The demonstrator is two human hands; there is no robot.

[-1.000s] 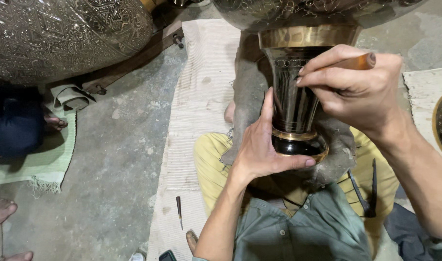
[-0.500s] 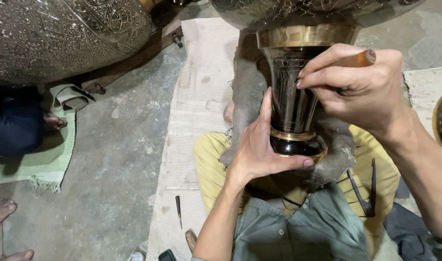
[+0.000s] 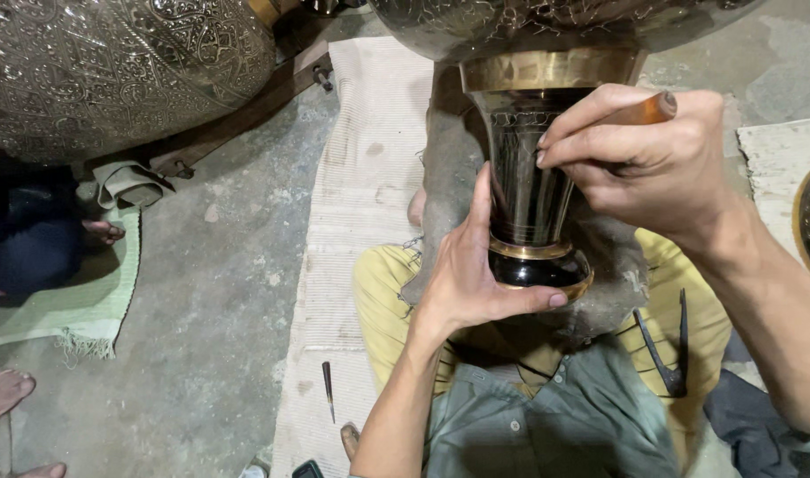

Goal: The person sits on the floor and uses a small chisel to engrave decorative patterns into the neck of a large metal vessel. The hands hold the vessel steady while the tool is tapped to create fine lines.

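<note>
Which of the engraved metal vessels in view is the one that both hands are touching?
The dark flared vessel at centre: the left hand grips its base and the right hand works its neck. The big engraved pot at upper left stands untouched.

two hands: left hand (image 3: 476, 274), right hand (image 3: 644, 164). one dark vase (image 3: 529, 190) with brass bands. one wooden-handled tool (image 3: 639, 111). one big engraved metal vessel (image 3: 112, 71) at left. one pale mat (image 3: 352, 204). one green mat (image 3: 68, 305). one small chisel (image 3: 328, 388) on the mat. one pair of dark pliers (image 3: 670, 350). two bare feet of other people: foot (image 3: 99, 232), foot (image 3: 2, 394).
</note>
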